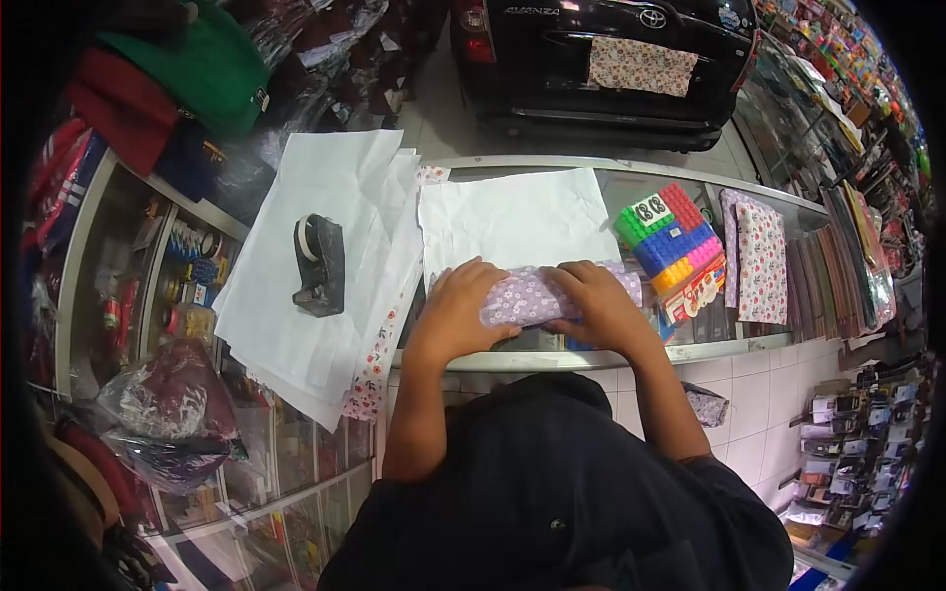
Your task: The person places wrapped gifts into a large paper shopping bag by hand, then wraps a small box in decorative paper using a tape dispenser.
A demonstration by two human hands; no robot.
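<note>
A sheet of purple floral wrapping paper (pixel 527 295) lies at the counter's front edge, folded over into a long bundle. Its white underside (pixel 517 212) spreads out behind the fold. My left hand (pixel 461 307) grips the bundle's left part, thumb along the near side and fingers over the top. On the right part, my right hand (pixel 599 307) holds it the same way. What lies inside the paper is hidden. Just right of my right hand is a colourful toy-brick pattern pack (pixel 675 236), with a red and yellow box (pixel 695 295) partly under it.
A black tape dispenser (pixel 320 266) sits on stacked white-backed sheets (pixel 266 335) at left. Folded floral paper (pixel 761 261) and a row of folders (pixel 833 271) are at right. Beyond the glass counter (pixel 552 362) stands a black car (pixel 542 69). A plastic-wrapped bundle (pixel 168 414) is at lower left.
</note>
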